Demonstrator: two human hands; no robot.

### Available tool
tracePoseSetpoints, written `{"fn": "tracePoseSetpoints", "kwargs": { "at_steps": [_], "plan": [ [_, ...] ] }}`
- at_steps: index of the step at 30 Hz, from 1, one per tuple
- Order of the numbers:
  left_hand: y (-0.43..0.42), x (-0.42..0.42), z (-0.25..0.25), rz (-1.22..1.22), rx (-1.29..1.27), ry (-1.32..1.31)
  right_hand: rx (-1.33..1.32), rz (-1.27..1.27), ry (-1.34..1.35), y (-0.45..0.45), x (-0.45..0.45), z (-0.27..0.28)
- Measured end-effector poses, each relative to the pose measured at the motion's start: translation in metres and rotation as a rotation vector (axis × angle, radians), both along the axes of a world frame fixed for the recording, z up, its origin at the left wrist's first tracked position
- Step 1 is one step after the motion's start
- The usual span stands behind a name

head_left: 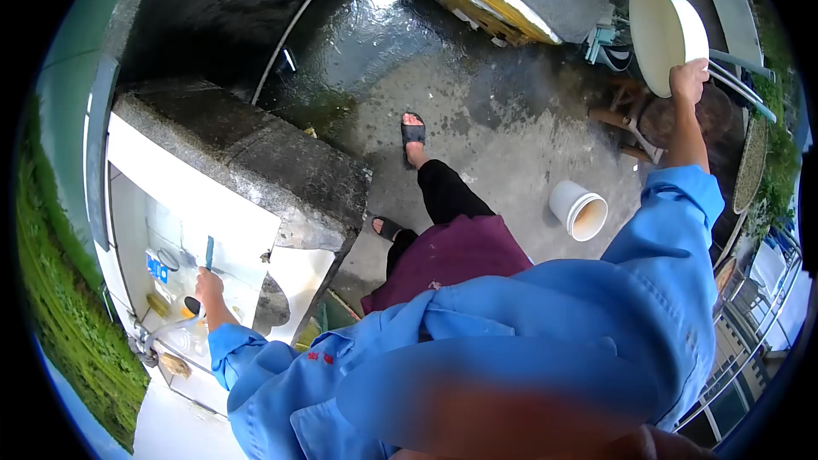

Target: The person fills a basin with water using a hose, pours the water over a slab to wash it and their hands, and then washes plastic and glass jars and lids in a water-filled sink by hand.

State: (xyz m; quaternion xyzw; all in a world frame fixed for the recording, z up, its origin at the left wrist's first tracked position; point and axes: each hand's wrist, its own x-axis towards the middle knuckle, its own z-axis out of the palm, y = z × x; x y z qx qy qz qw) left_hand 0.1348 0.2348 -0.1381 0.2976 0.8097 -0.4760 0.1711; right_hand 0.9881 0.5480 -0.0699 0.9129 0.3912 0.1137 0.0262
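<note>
Held out to my left over the tiled sink (170, 230), my left hand (210, 285) is closed round a slim blue-green stick-like tool (210, 251), whose exact kind I cannot make out. A dark object (192, 304) shows just below that hand. Far out on the other side, my right hand (688, 81) grips the rim of a large white basin (669, 34). The basin is tilted on its side, its hollow facing left. Beneath it is a round brown stool or stump (682, 123).
A white bucket (579, 210) lies on its side on the concrete floor (503, 136). A worn concrete ledge (256, 153) borders the sink. Toward the top the floor (375, 8) is wet and shiny. A tap (153, 341) stands at the sink's near edge.
</note>
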Motion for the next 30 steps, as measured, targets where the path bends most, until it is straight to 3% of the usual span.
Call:
{"fn": "tracePoseSetpoints", "kwargs": {
  "at_steps": [5, 9, 11, 12, 13, 14, 16, 18, 22, 24, 25, 26, 29, 30],
  "plan": [
    [-0.022, -0.024, -0.022, 0.051, 0.069, -0.122, 0.156, -0.168, 0.076, -0.11, 0.022, 0.022],
    [-0.036, -0.016, -0.016, 0.012, 0.439, -0.197, 0.26, -0.225, 0.138, -0.194, 0.001, 0.047],
    [-0.041, -0.014, -0.007, 0.013, 0.549, -0.283, 0.527, -0.209, 0.517, -0.229, -0.046, 0.075],
    [-0.051, -0.02, -0.012, -0.059, 0.733, -0.329, 0.592, -0.087, 0.544, -0.235, 0.023, 0.039],
    [-0.065, -0.022, -0.015, -0.131, 0.924, -0.342, 0.802, -0.075, 0.93, -0.249, -0.021, 0.053],
    [-0.071, -0.016, -0.004, -0.1, 0.981, -0.371, 0.854, -0.053, 0.955, -0.259, -0.053, 0.062],
    [-0.093, 0.009, 0.033, -0.192, 1.101, -0.341, 0.798, -0.029, 1.074, -0.262, -0.054, 0.056],
    [-0.116, 0.008, 0.038, -0.31, 1.227, -0.269, 0.736, 0.077, 1.452, -0.252, -0.049, 0.044],
    [-0.182, 0.007, 0.064, -0.125, 1.353, -0.209, 0.583, 0.095, 2.042, -0.203, -0.12, 0.026],
    [-0.214, 0.007, 0.066, -0.127, 1.621, -0.312, 0.385, 0.035, 2.3, -0.182, -0.181, 0.031],
    [-0.23, 0.006, 0.071, -0.113, 1.629, -0.281, 0.226, 0.156, 2.326, -0.18, -0.224, 0.041],
    [-0.248, 0.006, 0.076, -0.144, 1.625, -0.263, 0.186, 0.085, 2.427, -0.161, -0.255, 0.039],
    [-0.303, 0.029, 0.09, -0.004, 1.63, -0.184, 0.042, 0.504, 2.279, -0.199, -0.405, 0.087],
    [-0.323, 0.037, 0.086, -0.001, 1.691, -0.09, -0.041, 0.543, 2.294, -0.186, -0.432, 0.077]
  ]
}}
